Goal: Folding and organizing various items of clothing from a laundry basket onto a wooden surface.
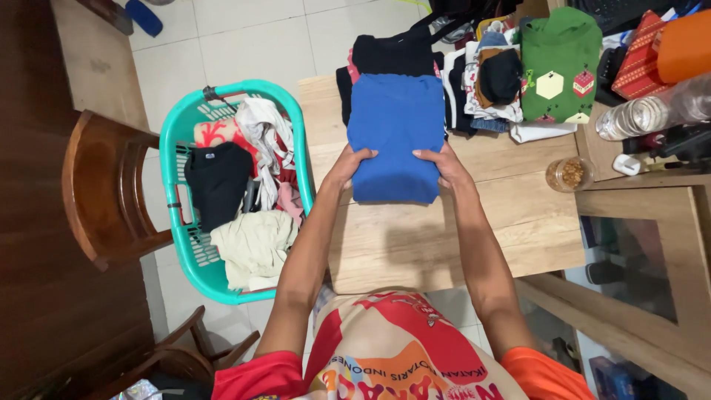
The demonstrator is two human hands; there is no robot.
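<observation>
A folded blue shirt (pixel 395 130) is held just above a light wooden table (pixel 452 237). My left hand (pixel 346 164) grips its left edge and my right hand (pixel 443 164) grips its right edge, fingers curled on top. Beyond the shirt lies a stack of folded dark clothes (pixel 392 53). To the right sit a pile of mixed folded garments (pixel 485 81) and a folded green shirt (pixel 561 63) with hexagon prints.
A teal laundry basket (pixel 178 133) full of crumpled clothes stands on the tiled floor left of the table. A wooden chair (pixel 104 189) is beside it. A small jar (pixel 569 174), a clear bottle (pixel 648 112) and red and orange items (pixel 670 48) sit at the right.
</observation>
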